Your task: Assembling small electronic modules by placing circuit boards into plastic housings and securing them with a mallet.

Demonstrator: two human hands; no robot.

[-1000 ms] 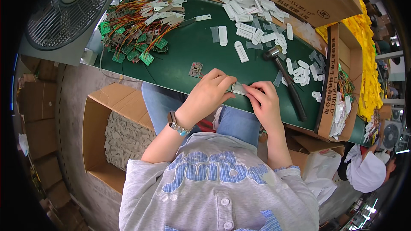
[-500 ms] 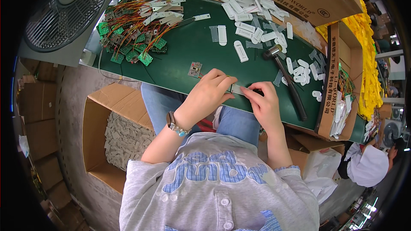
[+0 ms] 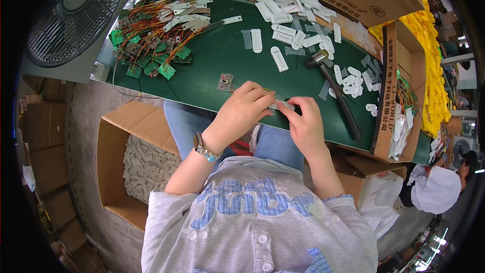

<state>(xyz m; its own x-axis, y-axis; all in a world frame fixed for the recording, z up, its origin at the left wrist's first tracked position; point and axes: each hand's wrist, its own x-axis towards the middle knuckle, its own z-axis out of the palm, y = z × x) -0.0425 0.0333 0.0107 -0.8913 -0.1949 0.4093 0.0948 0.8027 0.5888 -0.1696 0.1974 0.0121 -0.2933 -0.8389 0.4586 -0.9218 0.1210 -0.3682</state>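
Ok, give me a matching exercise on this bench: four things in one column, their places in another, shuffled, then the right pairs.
Things:
1. hammer
2. pile of wired green circuit boards
3. fan
4. white plastic piece

Places:
A. beyond the mat's far left corner
B. pinched between left hand and right hand
C. far left of the green mat
D. right of the hands, handle toward the person

Pairs: 1-D, 2-C, 3-A, 4-B

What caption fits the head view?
Both hands, left hand and right hand, pinch a small white plastic casing over the green-topped table.
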